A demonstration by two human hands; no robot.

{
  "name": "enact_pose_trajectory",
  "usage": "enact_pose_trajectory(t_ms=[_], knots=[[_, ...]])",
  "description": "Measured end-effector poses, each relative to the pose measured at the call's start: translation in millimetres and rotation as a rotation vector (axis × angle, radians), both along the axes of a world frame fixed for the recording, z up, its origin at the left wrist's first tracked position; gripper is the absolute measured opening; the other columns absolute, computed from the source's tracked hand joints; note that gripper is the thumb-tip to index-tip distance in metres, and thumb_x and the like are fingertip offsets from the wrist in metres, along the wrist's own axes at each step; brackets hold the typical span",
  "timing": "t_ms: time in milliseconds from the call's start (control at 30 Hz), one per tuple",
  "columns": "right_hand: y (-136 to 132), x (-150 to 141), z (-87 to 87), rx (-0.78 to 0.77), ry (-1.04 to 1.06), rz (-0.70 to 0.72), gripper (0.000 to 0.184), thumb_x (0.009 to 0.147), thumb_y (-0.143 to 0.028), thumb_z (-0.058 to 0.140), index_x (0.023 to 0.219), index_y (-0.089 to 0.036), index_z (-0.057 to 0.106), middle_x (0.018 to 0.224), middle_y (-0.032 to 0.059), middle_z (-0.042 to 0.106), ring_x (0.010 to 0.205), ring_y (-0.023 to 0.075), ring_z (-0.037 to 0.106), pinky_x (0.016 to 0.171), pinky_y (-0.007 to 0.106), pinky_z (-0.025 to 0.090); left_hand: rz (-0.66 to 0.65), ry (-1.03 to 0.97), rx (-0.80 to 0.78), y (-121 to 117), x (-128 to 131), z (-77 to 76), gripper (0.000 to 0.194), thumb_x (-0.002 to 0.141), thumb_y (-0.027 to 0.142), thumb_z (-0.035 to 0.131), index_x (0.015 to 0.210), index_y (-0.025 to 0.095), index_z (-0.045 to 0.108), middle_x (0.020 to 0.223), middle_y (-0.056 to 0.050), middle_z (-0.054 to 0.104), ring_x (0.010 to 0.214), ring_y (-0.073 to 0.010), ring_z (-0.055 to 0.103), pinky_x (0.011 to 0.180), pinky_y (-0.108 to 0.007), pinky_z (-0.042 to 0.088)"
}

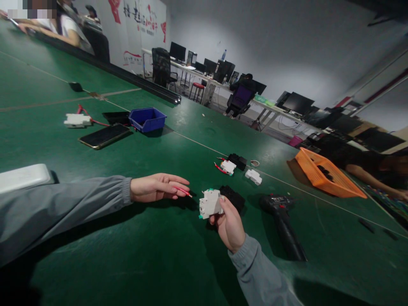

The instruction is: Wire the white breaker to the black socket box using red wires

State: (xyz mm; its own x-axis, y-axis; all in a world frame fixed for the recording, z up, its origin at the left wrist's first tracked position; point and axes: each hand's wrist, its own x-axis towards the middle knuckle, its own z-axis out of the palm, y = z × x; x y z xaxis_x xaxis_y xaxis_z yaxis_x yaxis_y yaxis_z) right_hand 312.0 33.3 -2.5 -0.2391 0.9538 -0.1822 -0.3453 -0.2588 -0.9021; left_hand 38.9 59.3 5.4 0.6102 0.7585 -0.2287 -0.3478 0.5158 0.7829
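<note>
My left hand [159, 187] pinches a short red wire [182, 191], its bare end pointing right. Just across a small gap, my right hand [230, 223] grips a white circuit breaker [210, 204] with green parts at its top and bottom edges. A black block [234, 199] lies partly hidden behind the breaker and the right hand. Farther back sit another white breaker with red wires [228, 167], a black block [237, 160] and a white breaker without wires [253, 176]. To the right of my right hand lies a black power drill [283, 225].
On the left are a phone [106, 136], a blue bin [148, 120], a wired white breaker [77, 120] and a white case [25, 177]. An orange basket [328, 173] stands at the right. Other people sit at the green table's [127, 263] far left and right edges.
</note>
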Motion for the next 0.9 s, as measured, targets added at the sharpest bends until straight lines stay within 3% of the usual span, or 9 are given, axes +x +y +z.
enact_pose_trajectory(t_ms=[167,367,600,900], knots=[[0.2,0.1,-0.4,0.011,-0.007,0.004,0.035,0.084,-0.048,0.069,0.101,-0.017,0.066,0.079,0.0026,0.067,0.057,0.0106,0.053,0.044,0.019,0.043,-0.027,0.075,0.04,-1.3,1.7,-3.0,0.043,0.083,0.021,0.073,0.124,0.013,0.063,0.128,-0.017,0.065,0.101,-0.0184,0.07,0.083,-0.026,0.055],[-0.4,-0.8,1.4,0.001,0.001,-0.005,0.035,0.082,-0.047,0.071,0.101,-0.017,0.066,0.079,0.0027,0.067,0.058,0.0114,0.055,0.044,0.02,0.045,-0.15,0.275,0.258,-6.8,6.9,-4.5,0.036,0.092,0.041,0.061,0.116,0.015,0.066,0.111,-0.014,0.072,0.081,-0.0159,0.073,0.07,-0.024,0.055],[-1.2,-1.3,1.5,0.012,0.031,0.009,0.033,0.085,-0.046,0.069,0.1,-0.017,0.066,0.082,0.0032,0.07,0.058,0.0113,0.057,0.046,0.021,0.047,-0.18,0.293,0.4,-7.9,5.7,-2.6,0.034,0.093,0.042,0.059,0.115,0.017,0.066,0.105,-0.011,0.074,0.087,-0.0149,0.071,0.074,-0.024,0.054],[-1.0,-0.6,1.0,0.021,0.049,0.037,0.032,0.088,-0.043,0.066,0.107,-0.016,0.064,0.089,0.005,0.073,0.062,0.0131,0.064,0.057,0.025,0.053,-0.265,0.333,0.519,-9.0,3.3,-2.2,0.034,0.097,0.039,0.054,0.123,0.019,0.064,0.112,-0.011,0.072,0.091,-0.0149,0.07,0.079,-0.025,0.053]])
